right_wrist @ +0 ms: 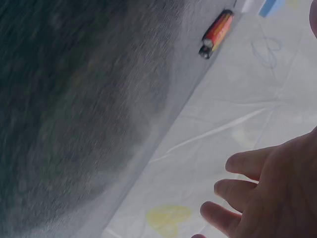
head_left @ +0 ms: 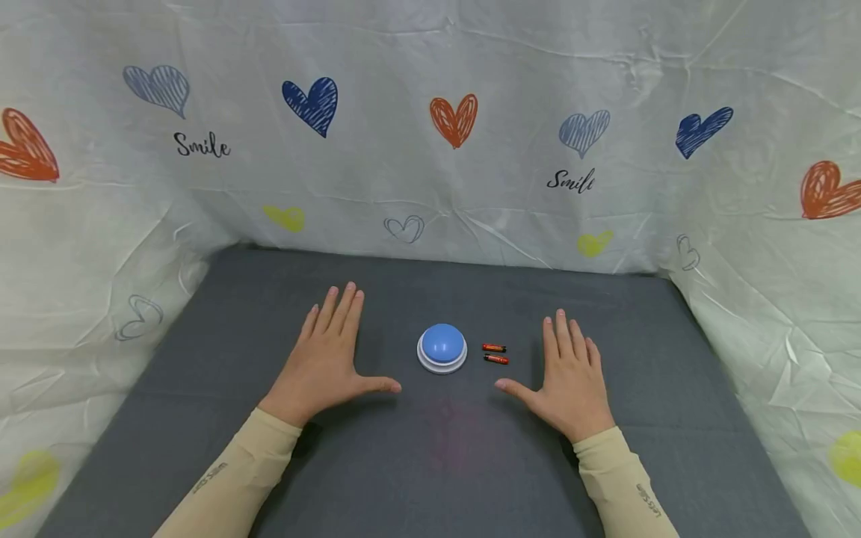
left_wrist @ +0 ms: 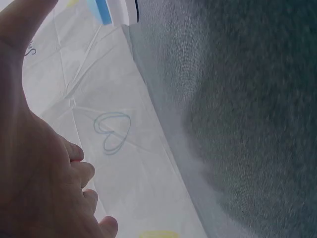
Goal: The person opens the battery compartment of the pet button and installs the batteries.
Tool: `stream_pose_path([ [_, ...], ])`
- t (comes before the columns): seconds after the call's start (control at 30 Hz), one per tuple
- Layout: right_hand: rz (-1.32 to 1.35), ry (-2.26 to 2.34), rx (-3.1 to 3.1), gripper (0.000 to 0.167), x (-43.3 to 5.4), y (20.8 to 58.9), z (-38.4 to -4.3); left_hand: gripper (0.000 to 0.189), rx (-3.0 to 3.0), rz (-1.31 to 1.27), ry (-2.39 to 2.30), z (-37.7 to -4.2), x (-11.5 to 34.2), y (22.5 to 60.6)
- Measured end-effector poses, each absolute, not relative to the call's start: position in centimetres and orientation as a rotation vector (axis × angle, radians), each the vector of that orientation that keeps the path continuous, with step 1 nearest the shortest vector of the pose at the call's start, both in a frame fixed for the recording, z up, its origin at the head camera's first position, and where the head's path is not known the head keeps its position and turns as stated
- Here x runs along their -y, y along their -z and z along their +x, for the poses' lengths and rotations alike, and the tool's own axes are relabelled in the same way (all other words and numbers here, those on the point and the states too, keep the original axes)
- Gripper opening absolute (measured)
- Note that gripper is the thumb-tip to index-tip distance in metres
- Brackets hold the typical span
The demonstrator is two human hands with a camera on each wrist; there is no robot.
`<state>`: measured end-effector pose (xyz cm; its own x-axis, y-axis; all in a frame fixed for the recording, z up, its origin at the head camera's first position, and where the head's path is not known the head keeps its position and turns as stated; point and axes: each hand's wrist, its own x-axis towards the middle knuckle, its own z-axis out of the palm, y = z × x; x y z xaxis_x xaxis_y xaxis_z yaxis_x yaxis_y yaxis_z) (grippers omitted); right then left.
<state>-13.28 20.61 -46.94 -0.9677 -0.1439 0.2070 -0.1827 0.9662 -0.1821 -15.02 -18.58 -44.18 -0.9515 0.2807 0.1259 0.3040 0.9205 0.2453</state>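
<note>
A round push button (head_left: 442, 345) with a blue dome and white base sits on the dark grey table between the hands. Just right of it lie two small red-and-black batteries, a rear battery (head_left: 494, 348) and a front battery (head_left: 496, 359). My left hand (head_left: 325, 366) is spread to the left of the button, fingers straight and thumb pointing toward it. To the right of the batteries, my right hand (head_left: 570, 381) is held the same way. Neither hand holds anything. The right wrist view shows the batteries (right_wrist: 217, 33) near its top, overlapping each other.
A white cloth backdrop (head_left: 498, 67) with printed hearts and "Smile" lettering rises behind and on both sides of the grey table (head_left: 430, 478). Beige sleeves cover both forearms. A faint reddish mark shows on the tabletop in front of the button.
</note>
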Motion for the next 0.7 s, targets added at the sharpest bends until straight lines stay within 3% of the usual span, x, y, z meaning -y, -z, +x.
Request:
stream_pose_path([
  [0.7, 0.497, -0.296, 2.933, 0.132, -13.6, 45.9, -14.6, 0.160, 2.937, -0.676, 0.386, -15.6, 12.4, 44.4],
])
